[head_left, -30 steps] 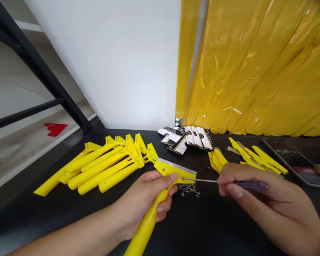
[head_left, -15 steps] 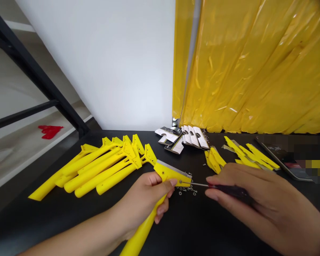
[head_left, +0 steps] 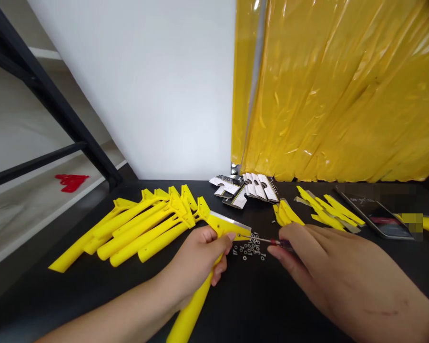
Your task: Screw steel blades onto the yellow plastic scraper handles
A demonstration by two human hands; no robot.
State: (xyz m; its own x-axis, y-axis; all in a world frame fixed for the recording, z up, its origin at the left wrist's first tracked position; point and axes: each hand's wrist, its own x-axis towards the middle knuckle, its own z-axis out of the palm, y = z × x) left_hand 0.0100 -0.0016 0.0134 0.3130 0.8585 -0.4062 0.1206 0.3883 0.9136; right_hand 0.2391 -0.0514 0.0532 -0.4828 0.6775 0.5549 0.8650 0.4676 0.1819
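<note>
Ctr of view: your L hand (head_left: 196,252) is closed round the neck of a yellow scraper (head_left: 191,309), thumb pressed on its flat head; handle runs down to 7 o'clock, head tilted up off the black tabletop (head_left: 243,305). Blade (head_left: 232,219) already lies along the head's far edge, and a screw (head_left: 239,235) already sits in the hole nearer your R hand (head_left: 346,271). That hand is gripping a screwdriver (head_left: 260,239) btwn thumb & fingers, shaft coming in from approx 3 o'clock, tip at the screw.

Status, as I judge it: driving on this screw is underway, not clearly finished. Can't tell if it's tight, nor if the spot by your L thumb is a screw or a bare hole. Tip looks seated, but it could slip toward the thumb, so keep that clear.

Rest, by clock from the head: loose nuts & screws (head_left: 250,247) just beside it at 4; row of yellow scraper handles (head_left: 128,233) at 9; folded cards (head_left: 260,186) at 12-1; small pile of yellow pieces (head_left: 285,213) at 2, yellow strips (head_left: 321,207) past them; phone (head_left: 382,219) near 3, well apart.
</note>
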